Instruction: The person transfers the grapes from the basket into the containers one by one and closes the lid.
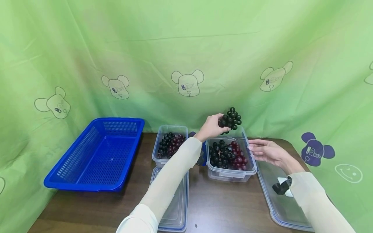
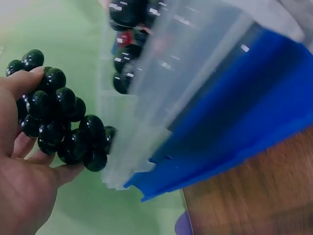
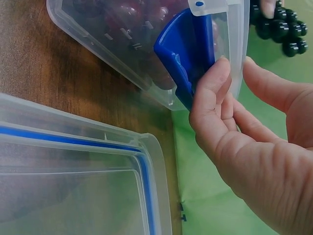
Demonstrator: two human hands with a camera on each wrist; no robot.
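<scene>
My left hand grips a bunch of dark grapes over the back of the right-hand clear plastic container. In the left wrist view, the thumb and fingers curl round these grapes. Inside that container lie black grapes beside red grapes. My right hand is at the container's right side. In the right wrist view its thumb and fingers pinch the rim by the blue latch.
A blue plastic basket stands at the left. Between it and my left forearm is another clear container with dark and red grapes. One lid lies in front of it; a larger lid lies under my right forearm. A green curtain hangs behind.
</scene>
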